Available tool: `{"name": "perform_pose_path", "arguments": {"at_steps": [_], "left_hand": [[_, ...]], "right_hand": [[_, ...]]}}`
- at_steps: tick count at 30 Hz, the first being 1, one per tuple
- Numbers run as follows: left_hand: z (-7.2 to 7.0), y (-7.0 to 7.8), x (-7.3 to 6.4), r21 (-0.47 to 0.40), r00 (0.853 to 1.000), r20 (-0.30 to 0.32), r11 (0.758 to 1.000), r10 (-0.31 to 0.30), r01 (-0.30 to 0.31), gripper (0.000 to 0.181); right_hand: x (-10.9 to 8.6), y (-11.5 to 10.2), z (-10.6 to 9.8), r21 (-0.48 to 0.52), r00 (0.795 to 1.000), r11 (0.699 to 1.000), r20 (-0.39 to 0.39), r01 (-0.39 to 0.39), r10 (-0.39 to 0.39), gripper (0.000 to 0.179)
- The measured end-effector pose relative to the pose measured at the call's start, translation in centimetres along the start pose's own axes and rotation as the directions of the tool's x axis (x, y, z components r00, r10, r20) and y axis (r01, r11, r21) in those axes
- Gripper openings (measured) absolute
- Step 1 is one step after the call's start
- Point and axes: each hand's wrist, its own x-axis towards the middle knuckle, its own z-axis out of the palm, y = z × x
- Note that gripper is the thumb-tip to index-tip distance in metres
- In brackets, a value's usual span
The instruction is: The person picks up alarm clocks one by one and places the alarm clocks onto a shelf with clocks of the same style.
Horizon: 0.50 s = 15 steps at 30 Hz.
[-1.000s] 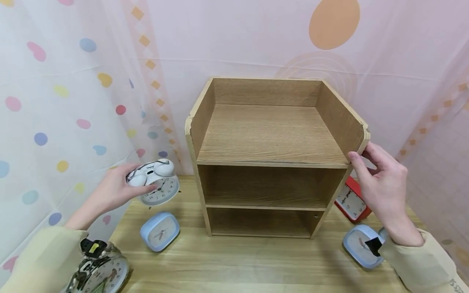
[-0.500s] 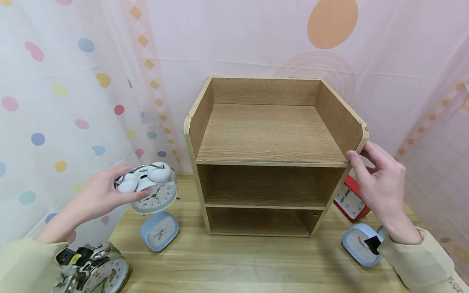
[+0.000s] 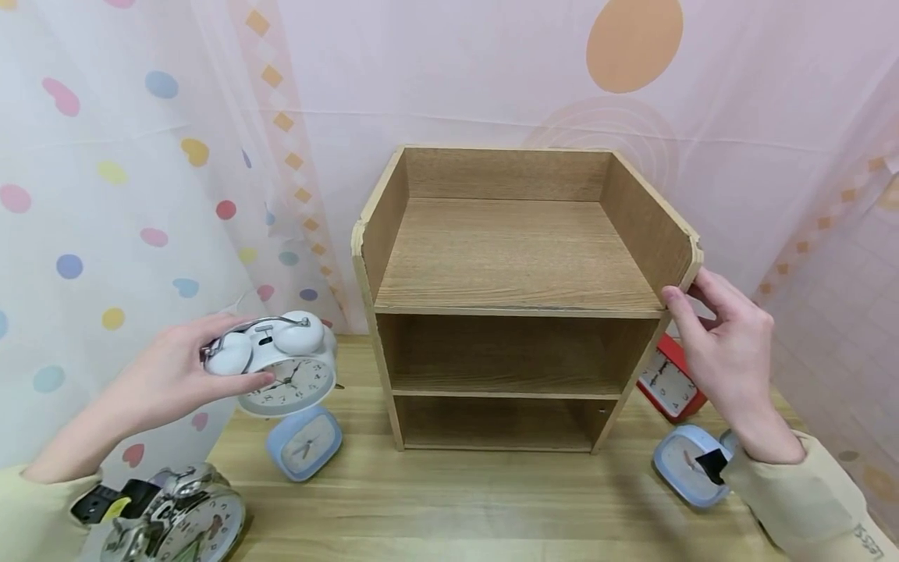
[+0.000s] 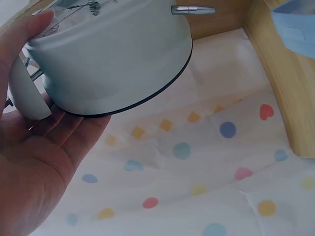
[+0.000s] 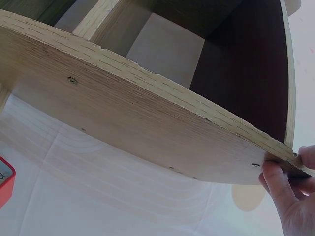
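My left hand (image 3: pixel 179 375) grips a white twin-bell alarm clock (image 3: pixel 298 382) by its bell end, thumb over the dial and fingers behind. The clock is held in the air, tilted, left of the wooden shelf (image 3: pixel 527 250). In the left wrist view the clock's round white body (image 4: pixel 118 59) and a metal leg (image 4: pixel 192 10) show. My right hand (image 3: pixel 733 343) pinches the front edge of the shelf's right side panel, thumb on the inner side. The right wrist view has fingers (image 5: pixel 280 189) against that panel's outer face (image 5: pixel 123 108).
A blue alarm clock (image 3: pixel 305 443) stands just below the held clock, and a silver twin-bell clock (image 3: pixel 204 519) sits at front left. Right of the shelf are a red clock (image 3: pixel 670 382) and another blue clock (image 3: pixel 688 467), partly behind the sleeve. Patterned curtain (image 3: pixel 456 78) surrounds the table (image 3: pixel 456 499).
My left hand has brought the white clock a little left, down and nearer to me. The right hand stays on the shelf's edge.
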Motion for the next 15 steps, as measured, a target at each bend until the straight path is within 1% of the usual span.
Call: {"name": "perform_pose_path", "arguments": {"at_steps": [6,10,15], "left_hand": [[-0.2,0.6,-0.3,0.008,0.996,-0.031,0.997,0.078,-0.078,0.058],[-0.3,1.3,-0.4,0.015,0.993,-0.028,0.994,0.113,-0.113,0.06],[-0.5,2.4,-0.4,-0.001,0.988,-0.027,0.988,0.153,-0.153,0.065]], "right_hand": [[0.2,0.0,0.0,0.002,1.0,1.0,0.003,-0.01,0.01,0.027],[0.2,0.1,0.0,0.002,1.0,1.0,0.004,-0.018,0.018,0.028],[0.2,0.1,-0.2,-0.006,1.0,0.999,0.002,-0.031,0.031,0.028]]}}
